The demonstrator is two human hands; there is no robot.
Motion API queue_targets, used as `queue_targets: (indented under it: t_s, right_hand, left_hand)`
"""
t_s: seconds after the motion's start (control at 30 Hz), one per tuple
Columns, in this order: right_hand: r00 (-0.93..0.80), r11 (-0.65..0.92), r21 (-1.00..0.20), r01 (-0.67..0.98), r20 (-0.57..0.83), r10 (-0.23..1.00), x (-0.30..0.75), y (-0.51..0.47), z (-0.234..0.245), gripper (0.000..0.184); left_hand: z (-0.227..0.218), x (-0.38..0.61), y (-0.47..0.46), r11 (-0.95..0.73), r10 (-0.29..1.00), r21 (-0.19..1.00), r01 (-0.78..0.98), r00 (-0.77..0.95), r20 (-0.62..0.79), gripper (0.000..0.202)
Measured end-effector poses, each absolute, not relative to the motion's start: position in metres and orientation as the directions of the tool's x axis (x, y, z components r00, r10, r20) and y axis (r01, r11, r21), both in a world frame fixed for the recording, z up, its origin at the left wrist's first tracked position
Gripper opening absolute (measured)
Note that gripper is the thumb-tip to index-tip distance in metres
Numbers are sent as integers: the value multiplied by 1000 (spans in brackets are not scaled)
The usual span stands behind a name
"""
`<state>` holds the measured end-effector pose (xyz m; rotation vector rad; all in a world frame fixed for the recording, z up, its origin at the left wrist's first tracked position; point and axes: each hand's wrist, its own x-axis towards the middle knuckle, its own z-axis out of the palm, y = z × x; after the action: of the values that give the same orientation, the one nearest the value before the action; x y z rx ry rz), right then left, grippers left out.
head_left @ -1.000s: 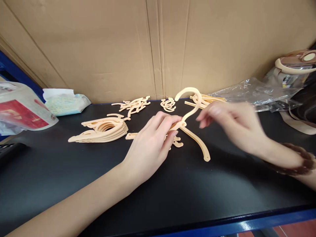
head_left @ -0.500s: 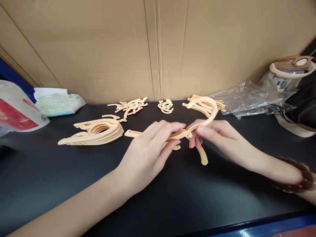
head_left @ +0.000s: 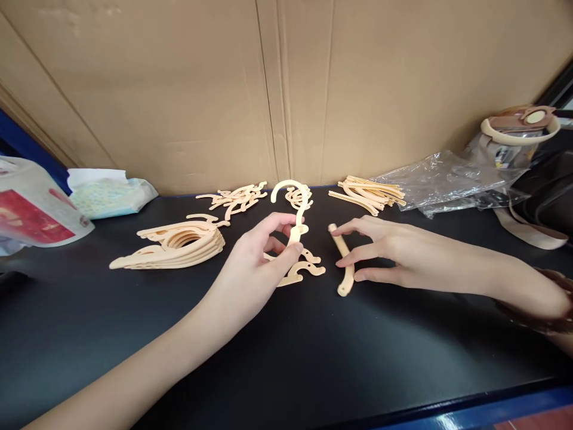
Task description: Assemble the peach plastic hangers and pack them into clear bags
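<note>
My left hand (head_left: 262,260) is closed around a cream plastic hanger hook (head_left: 306,200) with a short arm piece joined at its base. The hook stands upright, its curve opening to the left. Behind and beneath those fingers lie small curved hanger pieces (head_left: 308,270), partly hidden. To the right, my right hand (head_left: 385,248) has its thumb and fingertips on a slightly curved hanger arm (head_left: 346,282) lying on the black table (head_left: 313,358).
Stacked folded hangers (head_left: 197,248) lie at left. Along the cardboard wall (head_left: 201,89) are piles of small pieces (head_left: 239,198), hooks (head_left: 295,196) and long arms (head_left: 371,192). A clear plastic bag (head_left: 439,182), bottle (head_left: 514,143), wipes pack (head_left: 111,197) and paper roll (head_left: 45,203) stand around.
The hook has passed from my right hand to my left, which now holds it upright. My right hand has let go of it and moved onto the hanger arm on the table.
</note>
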<state>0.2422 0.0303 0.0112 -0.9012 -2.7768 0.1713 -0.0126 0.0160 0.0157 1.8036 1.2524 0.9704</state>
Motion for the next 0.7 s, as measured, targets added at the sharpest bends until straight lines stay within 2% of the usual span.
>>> queue_targets:
  t_s: [0.13, 0.23, 0.37, 0.43, 0.5, 0.6, 0.7]
  right_hand:
    - [-751, 778, -132, 614, 206, 627, 244, 36, 7, 21]
    - [-741, 774, -157, 614, 225, 633, 243, 38, 9, 24]
    - [-653, 690, -296, 661, 226, 723, 238, 33, 14, 22]
    - [-637, 675, -327, 662, 230, 736, 235, 29, 14, 21]
    - [-656, 705, -303, 641, 261, 709, 232, 26, 13, 20]
    - [-675, 745, -252, 618, 316, 667, 230, 24, 11, 19]
    - [-678, 758, -224, 613, 345, 650, 230, 23, 10, 20]
  left_hand:
    - [15, -10, 20, -16, 964, 970, 241, 262, -49, 7]
    - [15, -7, 21, 90, 947, 984, 151, 293, -132, 10]
    - [18, -5, 18, 117, 932, 977, 177, 320, -169, 8]
    - [19, -5, 17, 114, 929, 976, 187, 329, -171, 19]
    - [19, -7, 16, 117, 924, 977, 178, 342, -173, 22]
    - [17, -9, 16, 103, 915, 984, 145, 375, -151, 16]
    - [17, -11, 18, 102, 886, 981, 165, 434, -165, 23]
